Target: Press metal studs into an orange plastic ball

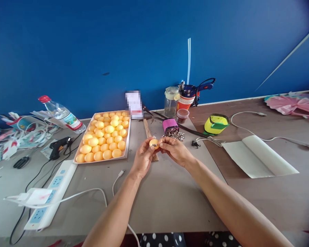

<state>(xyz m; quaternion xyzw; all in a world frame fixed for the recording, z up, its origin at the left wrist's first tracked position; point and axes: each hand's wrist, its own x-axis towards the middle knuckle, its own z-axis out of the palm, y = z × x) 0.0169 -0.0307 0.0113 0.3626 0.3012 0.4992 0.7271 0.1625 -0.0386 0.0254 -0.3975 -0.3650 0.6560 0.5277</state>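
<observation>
An orange ping-pong ball (153, 141) is held up over the middle of the table. My left hand (143, 157) pinches it from the left, thumb in front. From the right, the thumb and fingers of my right hand (177, 150) close on its edge. A small silvery piece shows on the ball's near face; its exact form is too small to tell. Below my hands lies a hammer (146, 128) with a wooden handle, partly hidden. Just beyond my right hand, a purple container (170, 125) lies with small metal pieces (177, 135) spilling out.
Left stands a shallow box (129, 137) full of orange balls. Around it are a water bottle (67, 116), a glue gun (58, 146) and a power strip (64, 178) with cables. Behind are a jar (170, 104) and paper cup (185, 103); right, a yellow container (216, 124) and paper (257, 159).
</observation>
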